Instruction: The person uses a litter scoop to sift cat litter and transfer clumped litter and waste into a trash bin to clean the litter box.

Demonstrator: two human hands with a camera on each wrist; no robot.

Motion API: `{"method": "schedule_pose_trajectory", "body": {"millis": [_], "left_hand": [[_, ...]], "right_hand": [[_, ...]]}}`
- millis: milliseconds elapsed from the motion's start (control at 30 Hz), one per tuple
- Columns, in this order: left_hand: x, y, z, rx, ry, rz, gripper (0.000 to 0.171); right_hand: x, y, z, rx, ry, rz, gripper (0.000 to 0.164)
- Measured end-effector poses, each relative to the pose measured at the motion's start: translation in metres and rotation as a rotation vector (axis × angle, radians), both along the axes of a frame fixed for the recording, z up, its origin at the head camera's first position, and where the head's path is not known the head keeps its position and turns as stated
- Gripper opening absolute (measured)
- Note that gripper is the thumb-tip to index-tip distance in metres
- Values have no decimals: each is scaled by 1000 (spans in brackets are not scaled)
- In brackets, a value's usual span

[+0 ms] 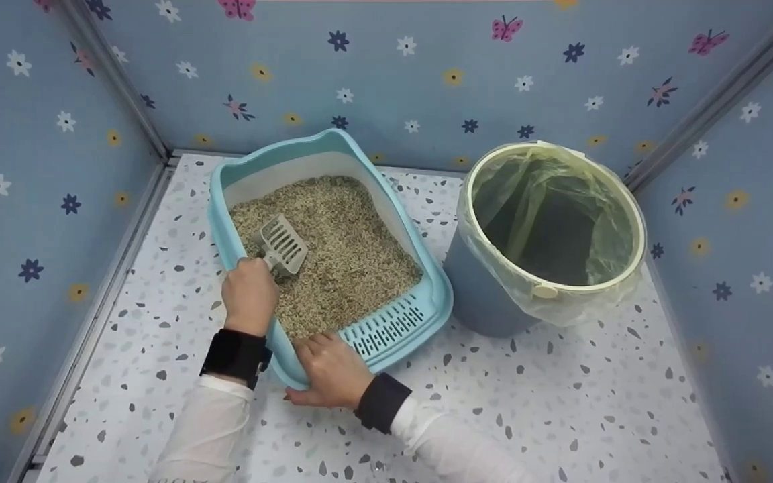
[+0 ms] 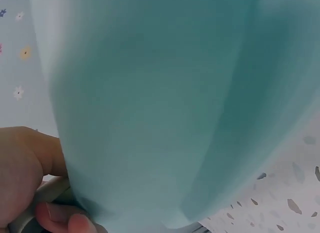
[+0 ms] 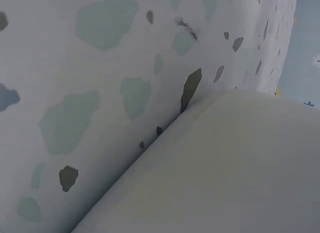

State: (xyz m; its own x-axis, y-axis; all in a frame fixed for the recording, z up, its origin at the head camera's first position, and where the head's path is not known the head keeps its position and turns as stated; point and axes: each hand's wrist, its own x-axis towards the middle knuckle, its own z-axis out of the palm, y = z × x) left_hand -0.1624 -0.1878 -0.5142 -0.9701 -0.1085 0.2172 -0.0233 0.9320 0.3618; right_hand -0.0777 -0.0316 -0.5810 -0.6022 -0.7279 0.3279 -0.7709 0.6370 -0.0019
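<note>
A blue litter box filled with tan, grainy litter stands on a speckled surface. My left hand holds a grey slotted litter scoop by its handle at the left rim, with the scoop's head lying on the litter. In the left wrist view, the fingers of that hand curl round the handle beside the box's blurred blue wall. At the near corner, my right hand grips the box's rim, fingers over the inside and thumb outside. The right wrist view does not show that hand.
Right of the box stands a grey-blue bin with a cream rim, lined with a yellowish translucent bag. Flower-patterned panels enclose the back and both sides. Speckled surface lies in front of the bin.
</note>
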Motion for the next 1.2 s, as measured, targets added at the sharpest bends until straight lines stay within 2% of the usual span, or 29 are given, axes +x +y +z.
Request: {"method": "schedule_pose_trajectory", "body": {"millis": [200,300,733,900,1200], "left_hand": [[5,5,1,27,-27,33,18],[4,4,0,28,-38,28,17],[5,2,-2,-19,-88,-33,17],[5,0,-5,1,-64,-72,17],[6,-3,-5,57,-123,-104,17]], "right_hand": [[-1,10,1,4,-6,34,74],[-1,9,1,18,0,29,74],[-4,10,-1,46,14,50,71],[-5,10,0,44,5,45,72],[-5,11,-4,14,-1,41,69]]}}
